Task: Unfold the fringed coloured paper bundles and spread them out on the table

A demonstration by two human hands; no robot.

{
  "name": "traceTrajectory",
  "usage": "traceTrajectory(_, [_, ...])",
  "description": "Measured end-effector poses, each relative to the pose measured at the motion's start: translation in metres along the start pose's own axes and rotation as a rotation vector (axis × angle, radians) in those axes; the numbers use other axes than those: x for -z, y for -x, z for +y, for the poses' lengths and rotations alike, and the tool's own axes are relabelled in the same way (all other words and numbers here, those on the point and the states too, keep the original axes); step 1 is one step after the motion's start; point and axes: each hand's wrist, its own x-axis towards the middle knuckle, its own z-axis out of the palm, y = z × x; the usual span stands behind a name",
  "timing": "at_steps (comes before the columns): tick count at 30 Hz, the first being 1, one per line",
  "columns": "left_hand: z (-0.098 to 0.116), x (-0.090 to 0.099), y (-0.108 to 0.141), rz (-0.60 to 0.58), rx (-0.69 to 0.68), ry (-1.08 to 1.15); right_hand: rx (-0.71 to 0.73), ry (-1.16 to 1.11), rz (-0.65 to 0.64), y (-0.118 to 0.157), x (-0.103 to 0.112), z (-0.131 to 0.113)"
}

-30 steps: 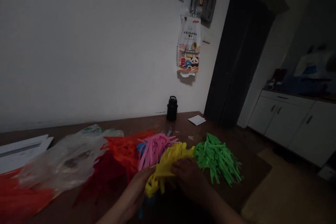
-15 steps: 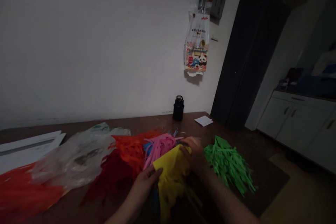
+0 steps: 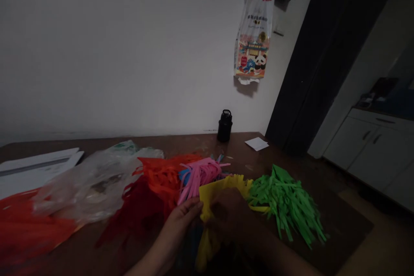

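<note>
A yellow fringed sheet [image 3: 210,189], cut into strips along its edge, hangs between my hands over the table. My left hand [image 3: 184,220] pinches its left corner between thumb and fingers. In front of the sheet, my right hand [image 3: 231,213] is in shadow, its fingers curled against the yellow strips; the fingertips are partly hidden. Some yellow strips spread to the right, reaching the green fringed bundle [image 3: 287,198]. Just behind my left hand lie a pink fringed bundle [image 3: 202,171], an orange-red one [image 3: 161,172] and a dark red one [image 3: 139,207]. A bit of blue [image 3: 184,176] shows beside the pink.
On the brown table [image 3: 239,159] are a crumpled clear plastic bag [image 3: 87,185], papers [image 3: 39,166], a red sheet [image 3: 29,228], a black bottle [image 3: 224,127] and a white card [image 3: 256,143]. A printed bag [image 3: 254,43] hangs on the wall.
My right hand has moved down from the sheet's upper right edge to the front of it. Strips now fan out to the right. The view has shifted slightly.
</note>
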Motion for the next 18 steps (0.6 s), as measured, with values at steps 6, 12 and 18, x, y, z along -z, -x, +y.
traceTrajectory(6, [-0.0019, 0.0021, -0.0019, -0.057, -0.009, -0.034, -0.110, -0.076, -0.020, -0.0002, -0.0020, 0.0033])
traceTrajectory(12, [-0.0016, 0.0021, -0.0031, -0.026, -0.016, -0.096, -0.097, -0.108, -0.063, -0.0025, 0.0048, 0.0003])
traceTrajectory(18, [-0.0045, 0.0046, -0.0040, -0.049, -0.041, -0.112, -0.085, -0.174, -0.114, -0.0054, 0.0066, 0.0033])
